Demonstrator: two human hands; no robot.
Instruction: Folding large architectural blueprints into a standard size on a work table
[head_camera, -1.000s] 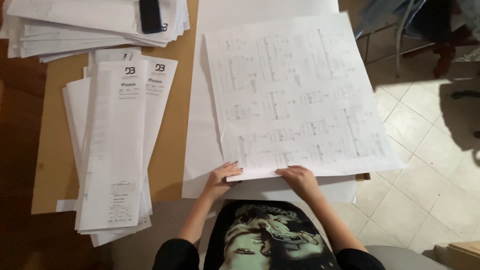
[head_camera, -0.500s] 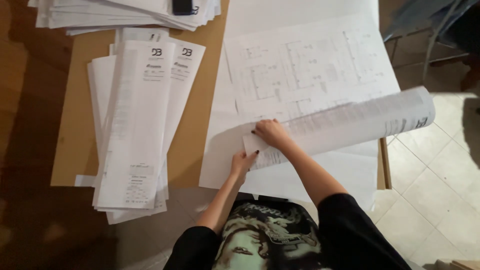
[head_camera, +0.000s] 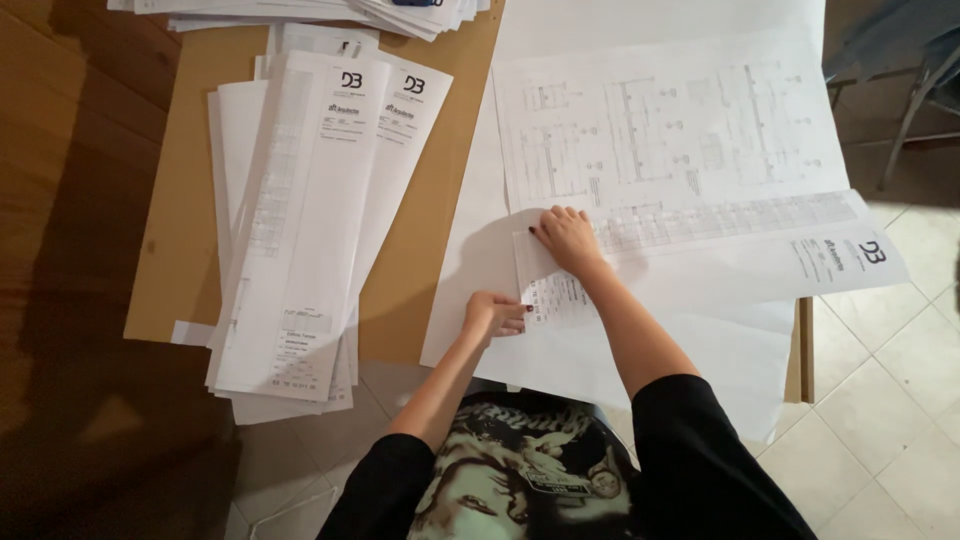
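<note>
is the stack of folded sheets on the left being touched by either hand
No, both the left hand and right hand press the large drawing sheet, apart from the folded stack.

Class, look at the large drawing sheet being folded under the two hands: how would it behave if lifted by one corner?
The large drawing sheet would probably flop and sag: it is thin and overhangs the table. It looks light, and likely to crease, since the right hand presses a fold flat while the left hand pins its edge.
</note>
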